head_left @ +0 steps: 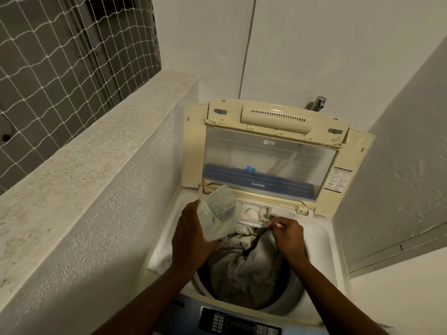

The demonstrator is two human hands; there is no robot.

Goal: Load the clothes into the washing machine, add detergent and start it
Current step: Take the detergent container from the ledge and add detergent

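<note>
A top-loading washing machine (321,240) stands open, its cream lid (268,151) tilted up against the back wall. Grey and beige clothes (244,264) fill the drum. My left hand (193,235) holds a clear plastic container (219,213) with detergent powder, tilted over the left rim of the drum. At the back rim the detergent drawer (254,213) is pulled out, with white powder in it. My right hand (287,234) pinches the drawer's front right corner. The control panel (239,325) runs along the near edge.
A rough plastered parapet (101,151) rises close on the left, with netting (60,52) above it. White walls close in at the back and right. A metal tap (318,102) sticks out behind the lid.
</note>
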